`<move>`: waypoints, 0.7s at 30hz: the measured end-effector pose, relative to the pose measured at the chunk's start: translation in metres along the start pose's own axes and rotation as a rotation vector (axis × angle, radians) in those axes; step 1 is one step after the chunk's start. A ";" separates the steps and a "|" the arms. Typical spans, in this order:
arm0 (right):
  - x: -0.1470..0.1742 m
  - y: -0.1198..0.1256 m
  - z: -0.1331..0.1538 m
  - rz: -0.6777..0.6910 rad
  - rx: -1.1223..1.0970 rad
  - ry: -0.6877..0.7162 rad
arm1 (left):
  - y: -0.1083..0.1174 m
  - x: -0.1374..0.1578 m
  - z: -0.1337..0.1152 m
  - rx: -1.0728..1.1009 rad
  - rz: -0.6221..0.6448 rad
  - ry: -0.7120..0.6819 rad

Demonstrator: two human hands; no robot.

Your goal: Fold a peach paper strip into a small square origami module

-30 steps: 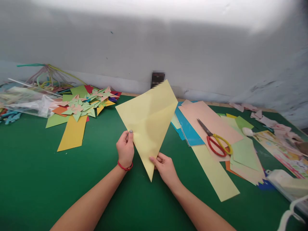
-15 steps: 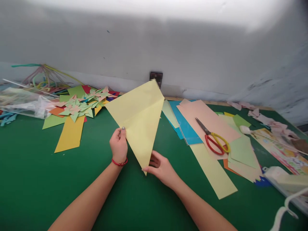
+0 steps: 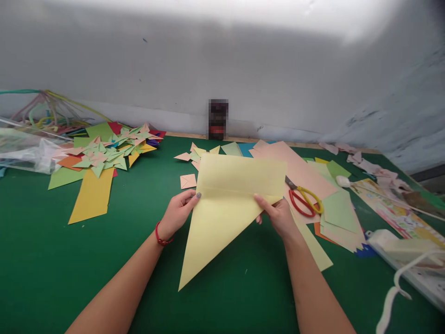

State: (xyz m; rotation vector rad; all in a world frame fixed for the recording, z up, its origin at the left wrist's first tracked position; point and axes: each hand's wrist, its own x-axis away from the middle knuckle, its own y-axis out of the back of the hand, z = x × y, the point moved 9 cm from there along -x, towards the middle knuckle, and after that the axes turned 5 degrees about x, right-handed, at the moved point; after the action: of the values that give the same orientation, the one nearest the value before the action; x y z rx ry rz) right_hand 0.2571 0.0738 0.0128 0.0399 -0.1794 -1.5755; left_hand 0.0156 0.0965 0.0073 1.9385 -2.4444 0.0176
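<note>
A pale yellow sheet of paper (image 3: 229,199) is held up over the green table, with a slanted lower right edge that ends in a sharp point at the lower left. My left hand (image 3: 179,211), with a red cord bracelet at the wrist, pinches its left edge. On the right side, my right hand (image 3: 276,213) grips the slanted edge, thumb on top and fingers partly hidden beneath. Behind the sheet lie a small folded pink paper square (image 3: 188,181) and a partly covered star of pink and yellow points (image 3: 194,153).
Scissors (image 3: 306,200) with red and yellow handles rest on pink paper (image 3: 278,162) at the right. Folded paper stars (image 3: 104,153) are piled at the left beside a yellow strip (image 3: 92,195). A white cable (image 3: 392,292) and power strip (image 3: 392,246) lie at the lower right.
The yellow sheet has been turned and lowered, its point now at the lower left. My right hand has moved up and right along its edge. The pink square and star have come into view.
</note>
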 end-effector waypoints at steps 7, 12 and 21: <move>-0.003 0.005 -0.005 0.090 0.035 -0.045 | -0.012 0.000 0.003 0.019 0.175 0.099; -0.004 -0.003 -0.009 0.155 0.015 -0.059 | -0.006 -0.003 0.001 0.010 0.112 0.063; -0.010 0.019 -0.013 0.120 0.004 -0.044 | -0.005 -0.003 -0.001 0.024 0.130 0.058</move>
State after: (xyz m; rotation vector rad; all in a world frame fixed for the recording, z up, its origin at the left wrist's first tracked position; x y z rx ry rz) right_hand 0.2775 0.0821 0.0019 -0.0019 -0.2154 -1.4571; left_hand 0.0215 0.0983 0.0085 1.7586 -2.5386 0.1039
